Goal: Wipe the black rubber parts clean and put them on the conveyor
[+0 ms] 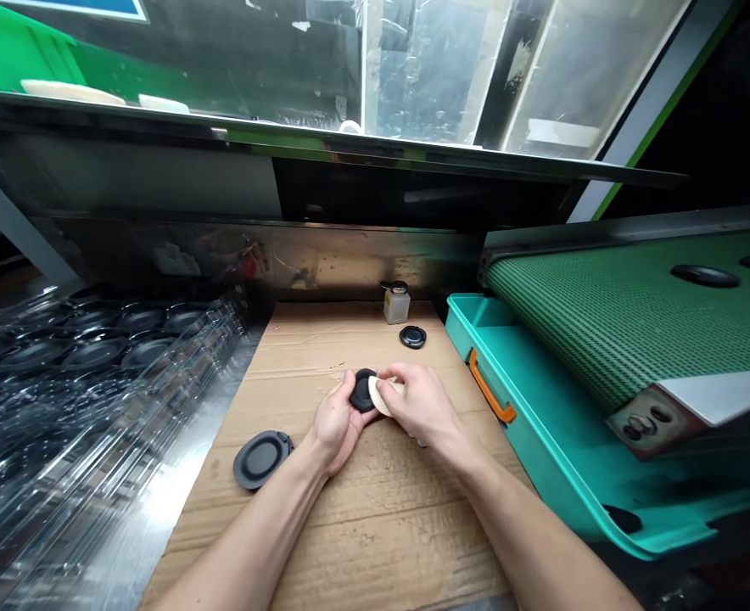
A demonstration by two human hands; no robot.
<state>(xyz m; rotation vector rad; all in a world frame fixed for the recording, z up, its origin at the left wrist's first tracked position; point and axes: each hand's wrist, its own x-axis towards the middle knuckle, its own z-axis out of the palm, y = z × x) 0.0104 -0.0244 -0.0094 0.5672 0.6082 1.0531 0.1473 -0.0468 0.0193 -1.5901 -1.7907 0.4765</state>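
My left hand [338, 424] holds a small round black part [361, 390], its fingers underneath and the thumb at the rim. My right hand [416, 400] pinches a pale, round, flat pad [378, 397] against the right side of that part, covering some of its face. On the cardboard [362, 526] beside my left forearm lies a larger dark grey disc [261, 459] with a raised ring and a small tab. A glossy black round part [412, 337] rests farther back. Behind it stands a small translucent bottle [396, 305] with a black top.
At the left are stacked clear plastic trays [159, 399] with several black round parts. A turquoise bin [515, 433] with an orange handle [489, 389] stands at the right, partly under a green conveyor belt [642, 314] carrying black parts [706, 276]. A metal-edged shelf [324, 140] crosses above.
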